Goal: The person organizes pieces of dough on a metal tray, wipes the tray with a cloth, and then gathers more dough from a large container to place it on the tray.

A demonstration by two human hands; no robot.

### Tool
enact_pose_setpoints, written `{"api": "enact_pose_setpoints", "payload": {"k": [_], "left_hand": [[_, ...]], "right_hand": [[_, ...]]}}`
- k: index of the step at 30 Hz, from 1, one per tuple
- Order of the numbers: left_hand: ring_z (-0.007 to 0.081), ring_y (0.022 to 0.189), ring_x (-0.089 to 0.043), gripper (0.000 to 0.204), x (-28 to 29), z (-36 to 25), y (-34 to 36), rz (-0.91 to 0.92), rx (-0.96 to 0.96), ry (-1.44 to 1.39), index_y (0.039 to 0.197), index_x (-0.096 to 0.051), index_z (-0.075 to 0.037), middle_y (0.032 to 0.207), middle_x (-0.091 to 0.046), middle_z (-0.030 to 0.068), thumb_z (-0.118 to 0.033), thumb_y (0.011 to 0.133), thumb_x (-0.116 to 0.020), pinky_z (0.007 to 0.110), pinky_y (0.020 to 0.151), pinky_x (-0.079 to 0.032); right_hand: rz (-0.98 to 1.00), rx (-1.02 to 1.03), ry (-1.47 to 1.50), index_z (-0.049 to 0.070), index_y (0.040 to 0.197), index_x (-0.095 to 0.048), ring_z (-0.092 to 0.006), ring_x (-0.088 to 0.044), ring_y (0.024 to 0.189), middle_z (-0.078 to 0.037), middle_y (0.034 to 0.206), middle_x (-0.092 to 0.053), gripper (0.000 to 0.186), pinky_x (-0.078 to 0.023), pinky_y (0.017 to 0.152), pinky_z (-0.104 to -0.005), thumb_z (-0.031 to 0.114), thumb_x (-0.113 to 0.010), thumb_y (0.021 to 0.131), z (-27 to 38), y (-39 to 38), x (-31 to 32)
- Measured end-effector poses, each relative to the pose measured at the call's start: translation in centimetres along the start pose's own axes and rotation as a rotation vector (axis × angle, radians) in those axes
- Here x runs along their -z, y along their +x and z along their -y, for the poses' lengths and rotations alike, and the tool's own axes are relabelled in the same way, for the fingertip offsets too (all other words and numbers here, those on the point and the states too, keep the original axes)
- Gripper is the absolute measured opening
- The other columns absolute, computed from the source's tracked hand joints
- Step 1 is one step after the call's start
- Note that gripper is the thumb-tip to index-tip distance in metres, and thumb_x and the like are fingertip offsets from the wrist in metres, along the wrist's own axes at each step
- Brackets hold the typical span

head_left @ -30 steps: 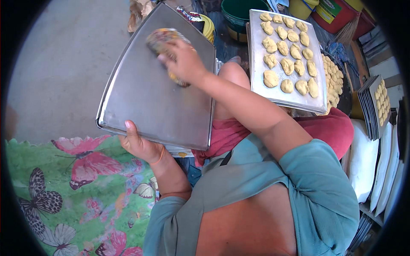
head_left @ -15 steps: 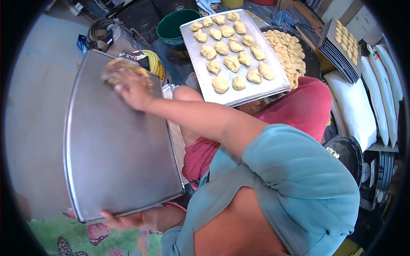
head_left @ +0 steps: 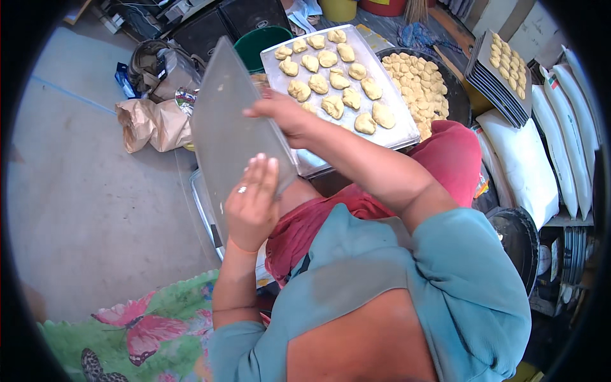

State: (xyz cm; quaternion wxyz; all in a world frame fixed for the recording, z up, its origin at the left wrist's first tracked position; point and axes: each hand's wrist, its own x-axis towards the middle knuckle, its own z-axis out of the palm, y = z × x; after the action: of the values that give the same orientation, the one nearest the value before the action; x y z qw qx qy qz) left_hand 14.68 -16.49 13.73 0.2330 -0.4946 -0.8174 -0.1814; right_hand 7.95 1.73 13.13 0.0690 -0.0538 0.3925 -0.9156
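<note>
A grey metal baking tray [head_left: 226, 127] stands steeply tilted in front of me, to the left of my knees. My right hand [head_left: 283, 114] grips its far right edge, one finger lying over the face. My left hand [head_left: 249, 207] is at its near edge, fingers straight and pressed along the face; the thumb is hidden. A small brownish patch shows beyond the right hand, but I cannot make out whether it is cloth. The rim of another metal tray [head_left: 205, 207] shows below. Beyond my legs lies a baking tray [head_left: 398, 130] with rows of dough pieces [head_left: 332, 106].
A wide dark pan of dough balls [head_left: 417, 83] stands at the far right. Behind are a green bucket [head_left: 262, 39] and stacked dark trays [head_left: 493, 89]. White sacks [head_left: 525, 165] line the right; a brown paper bag [head_left: 153, 124] lies left, a butterfly-print cloth [head_left: 140, 325] near left.
The grey tray has swung up from a shallower slant to a steep tilt and shifted right. My right hand has gone from wiping with a cloth to gripping its edge; the left has moved up.
</note>
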Motion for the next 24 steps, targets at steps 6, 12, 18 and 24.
{"api": "enact_pose_setpoints", "payload": {"k": [6, 12, 18, 24], "left_hand": [[0.0334, 0.129, -0.048, 0.054, -2.8, 5.5, 0.5, -0.142, 0.225, 0.207, 0.136, -0.049, -0.002, 0.134, -0.055, 0.0196, -0.028, 0.09, -0.063, 0.039, 0.109, -0.035], [0.0188, 0.109, -0.057, 0.045, -12.0, 8.3, -0.3, -0.176, 1.074, -1.343, 0.129, -0.05, 0.007, 0.119, -0.062, 0.0148, -0.027, 0.099, -0.053, 0.031, 0.096, -0.043], [0.0172, 0.087, -0.062, 0.032, -18.0, 5.9, 0.4, -0.143, 1.019, -0.782, 0.106, -0.062, 0.006, 0.093, -0.067, 0.0114, -0.023, 0.1, -0.049, 0.029, 0.081, -0.047], [0.0404, 0.098, -0.064, 0.037, -18.2, 3.5, 2.9, 0.055, 0.985, -0.341, 0.122, -0.057, 0.005, 0.105, -0.064, 0.0293, -0.022, 0.096, -0.051, 0.042, 0.085, -0.048]], "right_hand": [[-0.314, 0.012, 0.007, -0.005, 0.119, -0.051, -0.023, -0.069, 0.08, -0.015, 0.096, -0.066, 0.042, -0.058, 0.072, -0.0337, 0.009, -0.063, 0.081, 5.8, -6.3, 9.9], [-0.451, 0.15, -0.557, -0.001, 0.119, -0.056, -0.0122, -0.061, 0.08, -0.008, 0.099, -0.064, 0.041, -0.052, 0.069, -0.0272, 0.024, -0.067, 0.088, 11.6, -9.3, 16.9], [-0.65, 0.128, -1.378, 0.0, 0.123, -0.059, -0.024, -0.066, 0.09, -0.017, 0.103, -0.069, 0.049, -0.051, 0.081, -0.0339, 0.024, -0.072, 0.082, 13.7, -11.5, 22.6], [-0.588, -0.159, -1.71, 0.006, 0.123, -0.061, -0.0346, -0.066, 0.097, -0.024, 0.105, -0.067, 0.053, -0.05, 0.086, -0.0396, 0.02, -0.076, 0.074, 13.0, -12.4, 27.5]]}}
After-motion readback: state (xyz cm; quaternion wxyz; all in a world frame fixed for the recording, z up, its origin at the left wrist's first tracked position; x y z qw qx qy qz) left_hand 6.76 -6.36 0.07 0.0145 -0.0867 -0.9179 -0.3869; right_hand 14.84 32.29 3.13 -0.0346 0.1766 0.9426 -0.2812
